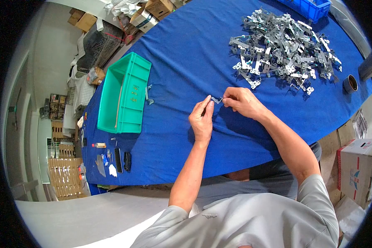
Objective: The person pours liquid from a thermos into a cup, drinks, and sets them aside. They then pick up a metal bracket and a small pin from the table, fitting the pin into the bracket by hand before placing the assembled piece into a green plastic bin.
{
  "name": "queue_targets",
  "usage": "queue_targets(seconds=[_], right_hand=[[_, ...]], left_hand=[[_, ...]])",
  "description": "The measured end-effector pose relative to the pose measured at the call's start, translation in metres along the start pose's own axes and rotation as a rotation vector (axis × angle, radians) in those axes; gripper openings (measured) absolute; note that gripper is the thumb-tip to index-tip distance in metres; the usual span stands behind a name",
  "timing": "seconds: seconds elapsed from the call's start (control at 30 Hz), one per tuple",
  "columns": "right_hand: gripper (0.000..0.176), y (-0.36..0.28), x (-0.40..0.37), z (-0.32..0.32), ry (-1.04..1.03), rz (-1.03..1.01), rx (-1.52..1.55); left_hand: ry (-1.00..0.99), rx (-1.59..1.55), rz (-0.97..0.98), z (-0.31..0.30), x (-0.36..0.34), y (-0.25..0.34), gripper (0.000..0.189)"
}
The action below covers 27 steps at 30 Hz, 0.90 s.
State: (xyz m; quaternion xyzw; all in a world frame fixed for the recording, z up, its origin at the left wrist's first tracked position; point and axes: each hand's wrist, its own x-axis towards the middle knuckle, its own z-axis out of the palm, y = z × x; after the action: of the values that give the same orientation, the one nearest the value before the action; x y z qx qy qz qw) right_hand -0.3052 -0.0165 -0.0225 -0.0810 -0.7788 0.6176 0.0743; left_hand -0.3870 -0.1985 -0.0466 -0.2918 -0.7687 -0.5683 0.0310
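Head view: nearest me, I'm watching both hands working just above the blue table (182, 136), the left hand (202, 120) and the right hand (244, 103) each pinching narrow on one end of a small metal bracket (216, 99) held between them. I'm judging that firm fingertip grips and square alignment are mattering most here. Farther out, a green bin (130, 111) is sitting left, and a bracket pile (285, 45) is lying beyond.

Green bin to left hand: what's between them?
Head view: small metal parts beside the green bin, then bare blue cloth up to the left hand.
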Motion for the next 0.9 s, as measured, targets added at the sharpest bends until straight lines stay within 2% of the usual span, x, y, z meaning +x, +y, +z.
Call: queue_targets(seconds=[0.13, 0.23, 0.43, 0.6, 0.73, 0.9], right_hand=[[0.018, 0.005, 0.000, 0.000, -0.024, 0.033, 0.103], [0.018, 0.009, 0.002, 0.002, -0.059, 0.063, 0.341], [0.020, 0.011, 0.004, -0.002, -0.130, 0.111, 0.283], [0.017, 0.004, 0.003, -0.001, -0.063, 0.157, 0.268], [0.016, -0.005, 0.001, -0.003, 0.034, 0.154, 0.349], [0.017, -0.003, 0.002, -0.003, -0.040, 0.123, 0.275]], left_hand=[[-0.007, 0.028, 0.015, -0.001, 0.000, 0.012, 0.023], [-0.009, 0.028, 0.004, -0.001, 0.000, 0.014, 0.023], [-0.069, 0.046, 0.029, -0.001, 0.000, 0.009, 0.022], [-0.113, 0.056, 0.060, 0.000, -0.001, 0.015, 0.020], [-0.082, 0.010, -0.067, 0.002, -0.002, 0.010, 0.018], [-0.001, -0.093, -0.216, 0.003, -0.002, 0.006, 0.020]])
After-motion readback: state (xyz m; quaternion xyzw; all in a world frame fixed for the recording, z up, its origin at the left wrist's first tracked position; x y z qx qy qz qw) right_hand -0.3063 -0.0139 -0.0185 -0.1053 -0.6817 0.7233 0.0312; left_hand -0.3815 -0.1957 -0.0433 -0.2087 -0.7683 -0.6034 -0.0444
